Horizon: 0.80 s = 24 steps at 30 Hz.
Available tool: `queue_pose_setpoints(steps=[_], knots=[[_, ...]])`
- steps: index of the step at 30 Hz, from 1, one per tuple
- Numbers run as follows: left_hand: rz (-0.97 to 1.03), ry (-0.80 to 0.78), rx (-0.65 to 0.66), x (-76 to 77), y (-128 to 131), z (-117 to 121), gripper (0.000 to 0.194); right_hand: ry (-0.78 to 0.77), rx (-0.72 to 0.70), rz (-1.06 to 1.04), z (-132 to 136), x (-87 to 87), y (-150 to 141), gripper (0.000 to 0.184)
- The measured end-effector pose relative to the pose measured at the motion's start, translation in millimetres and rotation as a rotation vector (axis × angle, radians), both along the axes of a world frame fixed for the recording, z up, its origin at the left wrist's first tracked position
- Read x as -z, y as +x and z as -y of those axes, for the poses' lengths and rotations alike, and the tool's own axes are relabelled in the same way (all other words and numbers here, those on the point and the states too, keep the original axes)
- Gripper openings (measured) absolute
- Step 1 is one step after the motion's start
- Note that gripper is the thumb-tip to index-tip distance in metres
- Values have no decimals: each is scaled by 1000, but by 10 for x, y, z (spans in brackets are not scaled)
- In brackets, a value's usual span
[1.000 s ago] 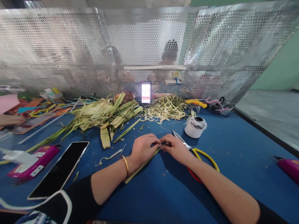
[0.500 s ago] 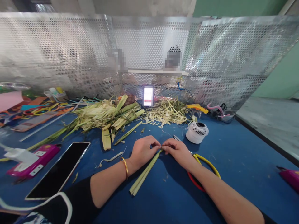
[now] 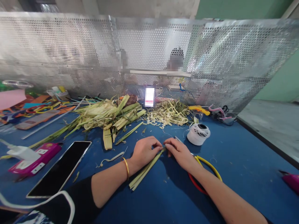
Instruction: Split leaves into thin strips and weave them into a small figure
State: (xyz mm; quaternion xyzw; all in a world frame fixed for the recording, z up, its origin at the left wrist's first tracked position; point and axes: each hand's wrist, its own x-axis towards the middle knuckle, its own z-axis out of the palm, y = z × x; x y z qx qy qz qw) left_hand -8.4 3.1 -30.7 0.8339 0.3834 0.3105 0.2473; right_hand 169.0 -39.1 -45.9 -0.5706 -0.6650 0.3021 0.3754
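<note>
My left hand (image 3: 146, 151), with a gold bangle at the wrist, pinches the upper end of a small bundle of pale green plant strips (image 3: 145, 175). The strips' loose ends slant down toward me on the blue table. Just right of that tip is my right hand (image 3: 179, 153), its fingers curled together in a loose pinch. What they hold, if anything, is too small to make out. Scissors with red and yellow handles (image 3: 211, 166) lie partly under my right forearm. Beyond them stands a spool of white thread (image 3: 198, 134).
Behind my hands lie a heap of plant strips (image 3: 106, 115) and a pile of trimmings (image 3: 171, 113). A dark-screened phone (image 3: 62, 168) and a magenta power strip (image 3: 35, 160) are at left. A perforated metal screen (image 3: 149, 43) closes the back, with people beyond it.
My right hand has drawn slightly right, leaving a small gap between the fingertips. My left hand still pinches the strips. The whole view has shifted a little.
</note>
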Motion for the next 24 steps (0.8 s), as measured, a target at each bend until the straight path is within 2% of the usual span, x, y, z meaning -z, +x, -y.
queue_pose_setpoints(steps=[3,9,13,18,21,24], knots=[[0,-7,7,5,3,5,11,2,-24,5,2,5,-10,9],[-8,-23,15,9,2,-2,10,55,-25,81,-8,22,20,15],[49,-79,-7,-7,-12,-52,12,13,-45,109,-11,-20,117,15],[-168,-62,-153,-20,-33,-114,12,-28,-104,157,14,-141,212,17],[-260,-36,-161,0,-35,-115,12,-35,-157,131,50,-195,167,16],[-276,-30,-155,19,-31,-109,13,63,-173,43,85,-207,79,16]])
